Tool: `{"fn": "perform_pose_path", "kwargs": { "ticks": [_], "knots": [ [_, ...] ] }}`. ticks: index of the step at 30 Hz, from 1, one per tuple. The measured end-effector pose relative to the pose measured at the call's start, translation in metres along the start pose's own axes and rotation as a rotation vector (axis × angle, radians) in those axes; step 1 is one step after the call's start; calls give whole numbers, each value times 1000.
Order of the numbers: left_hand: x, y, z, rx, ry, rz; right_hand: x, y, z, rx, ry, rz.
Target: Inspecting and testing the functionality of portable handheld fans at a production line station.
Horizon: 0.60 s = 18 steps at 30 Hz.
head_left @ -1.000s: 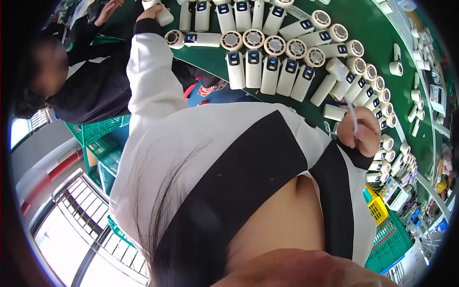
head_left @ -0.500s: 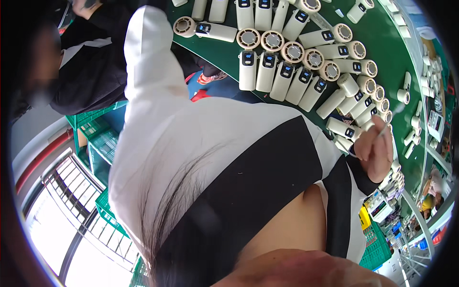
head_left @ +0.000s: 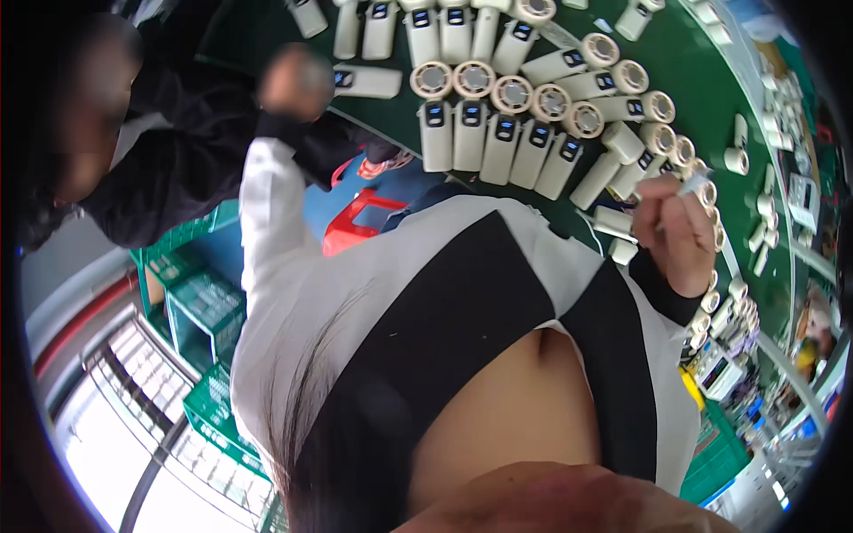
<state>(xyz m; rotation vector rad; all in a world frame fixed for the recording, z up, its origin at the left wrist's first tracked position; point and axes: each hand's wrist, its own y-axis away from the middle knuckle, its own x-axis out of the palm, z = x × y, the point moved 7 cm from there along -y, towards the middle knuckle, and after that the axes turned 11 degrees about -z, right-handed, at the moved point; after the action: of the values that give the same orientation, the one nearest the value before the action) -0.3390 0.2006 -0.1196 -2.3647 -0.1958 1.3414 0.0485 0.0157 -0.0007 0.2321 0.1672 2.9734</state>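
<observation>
My left hand [head_left: 295,84], blurred, reaches out in a white sleeve at the upper left. It covers the round head of a cream handheld fan [head_left: 371,82] lying on its side; the fingers seem closed round that head. At the right, my right hand [head_left: 677,233] has its fingers curled together. A small whitish end of a white cable [head_left: 697,184] sticks out past the fingertips. Part of a thin white cable [head_left: 592,233] shows left of this hand. Handheld fans [head_left: 496,149] with small lit displays lie in rows beside it.
The green table [head_left: 702,75] carries several more fans. Another person [head_left: 178,178] in dark clothes is close on the left. A red stool [head_left: 360,222] stands below the table edge. Green crates [head_left: 206,311] are stacked at the lower left. More fans [head_left: 737,155] lie farther right.
My left hand has come into view at the lying fan's head. My right hand has shifted slightly up and left. The view has moved, so the fans sit farther left.
</observation>
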Motion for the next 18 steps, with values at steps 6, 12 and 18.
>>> {"fn": "perform_pose_path", "kwargs": {
  "ticks": [6,12,18],
  "knots": [
    [-127,-19,-183,615,-191,-389,-6,-13,-3,-42,243,-222],
    [-99,-10,-311,758,603,33,-8,-21,-5,-272,128,-194],
    [-26,4,-371,488,1519,128,-12,36,3,-194,-110,-98]
  ]
}}
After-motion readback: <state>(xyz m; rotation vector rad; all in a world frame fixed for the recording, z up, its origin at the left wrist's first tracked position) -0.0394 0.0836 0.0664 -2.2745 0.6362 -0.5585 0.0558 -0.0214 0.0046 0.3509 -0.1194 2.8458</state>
